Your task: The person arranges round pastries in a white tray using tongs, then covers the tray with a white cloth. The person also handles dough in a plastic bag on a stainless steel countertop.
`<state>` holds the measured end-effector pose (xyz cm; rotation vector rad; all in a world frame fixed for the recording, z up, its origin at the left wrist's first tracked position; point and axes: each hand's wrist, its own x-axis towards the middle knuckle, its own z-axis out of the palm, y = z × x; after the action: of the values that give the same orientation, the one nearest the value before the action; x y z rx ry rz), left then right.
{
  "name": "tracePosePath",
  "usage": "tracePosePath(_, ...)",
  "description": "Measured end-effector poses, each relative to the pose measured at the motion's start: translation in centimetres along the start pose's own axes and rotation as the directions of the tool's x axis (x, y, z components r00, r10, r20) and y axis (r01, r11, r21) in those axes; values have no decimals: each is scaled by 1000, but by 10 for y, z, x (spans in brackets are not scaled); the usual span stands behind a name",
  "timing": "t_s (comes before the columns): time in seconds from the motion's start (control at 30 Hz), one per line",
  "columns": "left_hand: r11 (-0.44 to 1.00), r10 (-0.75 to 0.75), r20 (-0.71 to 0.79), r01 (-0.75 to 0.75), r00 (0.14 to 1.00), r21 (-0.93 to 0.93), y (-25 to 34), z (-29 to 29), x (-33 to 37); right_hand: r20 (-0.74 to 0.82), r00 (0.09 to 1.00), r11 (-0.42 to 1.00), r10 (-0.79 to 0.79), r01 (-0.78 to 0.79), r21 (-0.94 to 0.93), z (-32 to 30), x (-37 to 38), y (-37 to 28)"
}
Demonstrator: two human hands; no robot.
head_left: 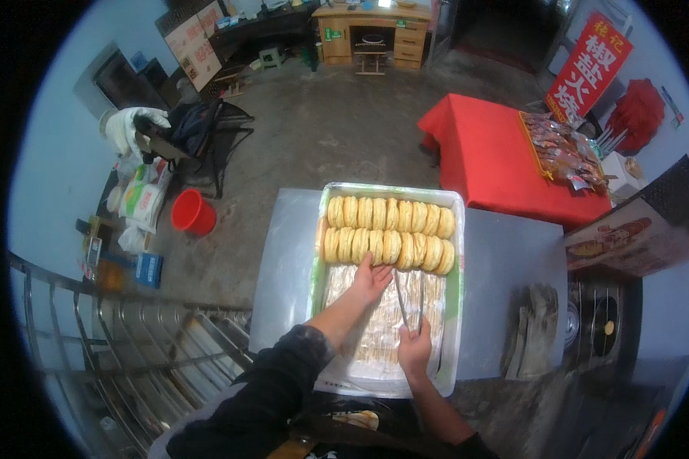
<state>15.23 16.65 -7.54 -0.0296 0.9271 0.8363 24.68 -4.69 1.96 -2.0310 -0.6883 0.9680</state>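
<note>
Two rows of round golden flatbreads (pixel 389 246) stand on edge, packed side by side, in the far half of a shallow tray (pixel 458 306) with a white and green rim. Silvery foil-like lining (pixel 360 321) covers the tray's near half. My left hand (pixel 371 281) reaches in at the near row, fingers stretched out and apart, its fingertips against the breads' near side. Just right of it, my right hand (pixel 415 350) grips a pair of metal tongs (pixel 400 294). The tongs' arms are spread and point away from me toward the near row; nothing shows between them.
The tray lies on a grey metal table (pixel 283 237). Beyond it at right is a red-covered table (pixel 482 153) with a tray of packaged goods (pixel 563 149). A metal rack (pixel 145 359) stands at near left, a red bucket (pixel 194 213) and a chair (pixel 199 141) farther off.
</note>
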Motion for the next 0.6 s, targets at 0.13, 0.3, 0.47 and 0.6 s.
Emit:
tracePosePath(0.13,1000,19,0,-19,1000,0,-1,1,-5,-162,982,994,-96,87,-63,-22,-17,1)
tracePosePath(0.3,1000,-9,-47,10,999,17,-7,1,-15,-222,974,993,-43,67,100,-23,7,5)
tracePosePath(0.47,987,-89,-57,95,994,129,-42,0,-42,-236,967,979,-93,132,155,-14,25,12)
tracePosePath(0.6,953,-250,87,230,964,196,-74,10,-61,-237,969,990,-75,101,97,-14,26,17)
